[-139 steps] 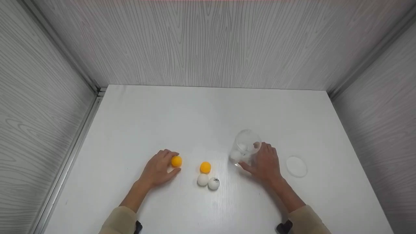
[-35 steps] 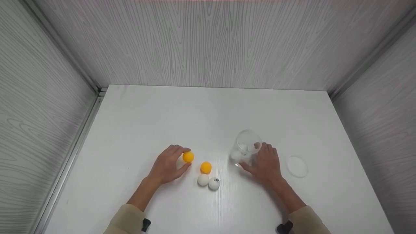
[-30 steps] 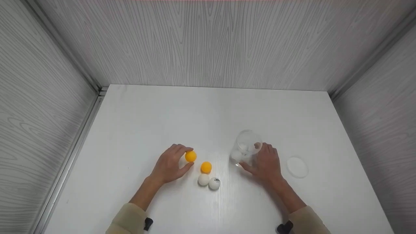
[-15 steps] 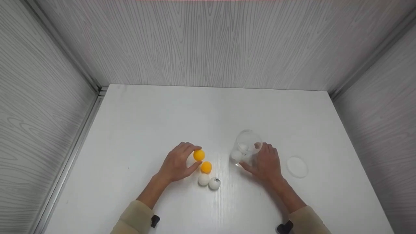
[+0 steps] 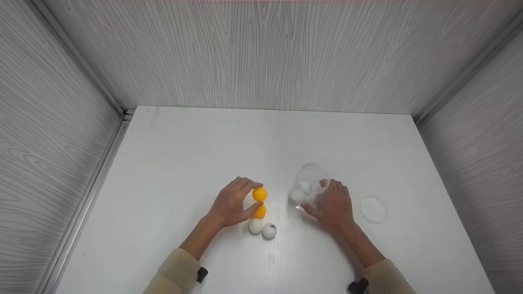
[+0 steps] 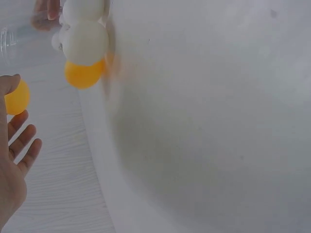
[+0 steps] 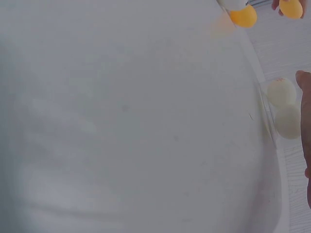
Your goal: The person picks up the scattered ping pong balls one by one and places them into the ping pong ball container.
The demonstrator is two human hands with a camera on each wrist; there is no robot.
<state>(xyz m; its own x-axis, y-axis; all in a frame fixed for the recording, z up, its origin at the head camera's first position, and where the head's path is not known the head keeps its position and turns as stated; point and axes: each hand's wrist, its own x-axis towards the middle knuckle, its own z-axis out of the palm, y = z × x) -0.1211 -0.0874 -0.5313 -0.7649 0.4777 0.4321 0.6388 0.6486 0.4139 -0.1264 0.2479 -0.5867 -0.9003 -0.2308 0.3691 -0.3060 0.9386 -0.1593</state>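
Observation:
My left hand (image 5: pixel 231 204) pinches an orange table tennis ball (image 5: pixel 259 194) between thumb and index finger; in the left wrist view the other fingers spread free and the ball (image 6: pixel 18 97) is up off the table. Below it in the head view lies a second orange ball (image 5: pixel 260 211), partly behind my thumb. Two white balls, one plain (image 5: pixel 255 226) and one with a dark print (image 5: pixel 269 231), lie just nearer. My right hand (image 5: pixel 336 204) grips a clear, lidless plastic jar (image 5: pixel 312 175) from its right side. White balls (image 7: pixel 287 121) sit at the jar's bottom.
A clear round lid (image 5: pixel 374 210) lies flat on the white table (image 5: pixel 229 139), right of my right hand. Grey wood-grain panels (image 5: pixel 269 53) wall the table at the back and both sides.
My left hand, with the orange ball pinched in it, has moved right and slightly away from me, to just beyond the second orange ball. The right hand and jar have stayed put.

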